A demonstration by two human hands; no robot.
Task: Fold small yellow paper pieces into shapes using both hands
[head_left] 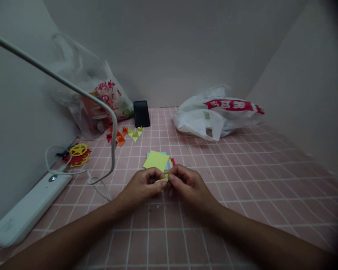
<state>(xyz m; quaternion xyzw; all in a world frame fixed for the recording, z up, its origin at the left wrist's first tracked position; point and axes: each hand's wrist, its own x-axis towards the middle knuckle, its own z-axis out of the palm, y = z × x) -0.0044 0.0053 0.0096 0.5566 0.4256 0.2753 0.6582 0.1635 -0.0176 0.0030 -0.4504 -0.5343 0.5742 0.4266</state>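
Note:
Between my two hands is a small piece of folded yellow paper (162,180), mostly hidden by my fingers. My left hand (146,182) pinches it from the left, thumb along its near side. From the right, my right hand (187,182) pinches its other end with thumb and forefinger. Just beyond the hands lies a loose stack of coloured paper squares (157,160), a yellow-green sheet on top, with blue, purple and red edges showing beneath. Farther left, several small folded paper pieces in orange (120,138), red and pale yellow (134,135) sit on the tiled surface.
A black phone (141,114) lies at the back. Plastic bags stand back left (101,93) and back right (202,116). On the left are a white power bank (30,210), red and yellow cut-out shapes (78,154) and a pale cable (114,142) arching across the view.

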